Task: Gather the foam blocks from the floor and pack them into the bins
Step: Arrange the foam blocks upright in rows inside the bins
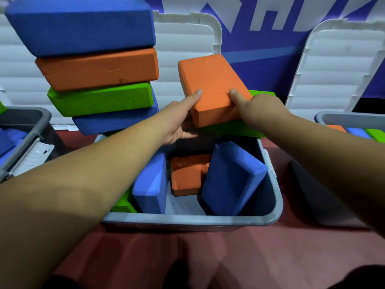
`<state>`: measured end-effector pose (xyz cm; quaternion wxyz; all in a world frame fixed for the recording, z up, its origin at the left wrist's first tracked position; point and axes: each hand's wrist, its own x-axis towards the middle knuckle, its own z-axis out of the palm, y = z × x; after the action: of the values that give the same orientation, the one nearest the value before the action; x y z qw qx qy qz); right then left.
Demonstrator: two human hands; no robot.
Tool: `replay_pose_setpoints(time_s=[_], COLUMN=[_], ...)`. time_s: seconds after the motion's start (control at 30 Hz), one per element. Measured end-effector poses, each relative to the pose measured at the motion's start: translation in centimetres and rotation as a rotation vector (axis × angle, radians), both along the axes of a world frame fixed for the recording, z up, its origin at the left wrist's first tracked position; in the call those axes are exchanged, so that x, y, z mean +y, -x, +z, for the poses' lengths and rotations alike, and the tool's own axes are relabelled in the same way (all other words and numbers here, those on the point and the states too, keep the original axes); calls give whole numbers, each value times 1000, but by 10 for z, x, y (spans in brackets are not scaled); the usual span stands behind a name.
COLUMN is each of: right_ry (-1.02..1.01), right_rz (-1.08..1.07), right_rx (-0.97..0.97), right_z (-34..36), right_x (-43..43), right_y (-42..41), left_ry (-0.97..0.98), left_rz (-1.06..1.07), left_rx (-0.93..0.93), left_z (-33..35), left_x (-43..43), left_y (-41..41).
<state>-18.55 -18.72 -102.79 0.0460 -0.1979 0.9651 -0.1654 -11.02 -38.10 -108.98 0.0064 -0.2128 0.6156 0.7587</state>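
Two hands hold an orange block (212,86) above the middle bin (187,217).

The left hand (179,119) and right hand (256,109) grip its near corners, thumbs on top, with a green block (235,128) just beneath it. Inside the bin a light blue block (152,184), a second orange block (187,174) and a dark blue block (233,178) stand on edge. To the far left rises a stack of four blocks (98,67). A left bin (25,122) and a right bin (350,119) flank the scene.

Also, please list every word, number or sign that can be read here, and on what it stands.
Blue banner behind the lids: large white letters, cut off by the picture's top edge, not readable as a word.
Foam blocks, bins and lids: no text visible.
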Motion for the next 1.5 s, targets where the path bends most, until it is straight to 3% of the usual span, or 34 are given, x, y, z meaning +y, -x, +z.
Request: replay_pose_setpoints(time_s=[0.27, 0.53, 0.73, 1.0, 1.07, 1.17, 1.23, 1.37, 1.5], right_ry=[144, 273, 215, -41, -267, -495, -566, -605, -601], right_rz=[-151, -128, -179, -23, 58, 155, 188, 233, 234], right_rx=[4, -1, -153, -268, -303, -271, -202, -193, -209], right_z=[1, -12, -14, -19, -26, -38, -45, -56, -59], right_x=[9, 14, 20, 21, 22, 21, 18, 17, 17], right_y=[8, 11, -7, -15, -13, -15, -19, -31, -35], left_ry=[187, 172, 234, 306, 347, 515, 630, 784, 681], left_rz=[-52, -56, -56, -52, -50, -173, -282, -364, -383], left_rx=[6, 45, 25, -52, -132, -397, -561, -686, -830], left_z=[7, -4, -14, -27, -34, -46, -53, -63, -82], left_x=[6, 4, -3, -14, -15, -12, -6, 9, 17], left_y=[11, 17, 12, 10, 11, 2, -8, -15, -14])
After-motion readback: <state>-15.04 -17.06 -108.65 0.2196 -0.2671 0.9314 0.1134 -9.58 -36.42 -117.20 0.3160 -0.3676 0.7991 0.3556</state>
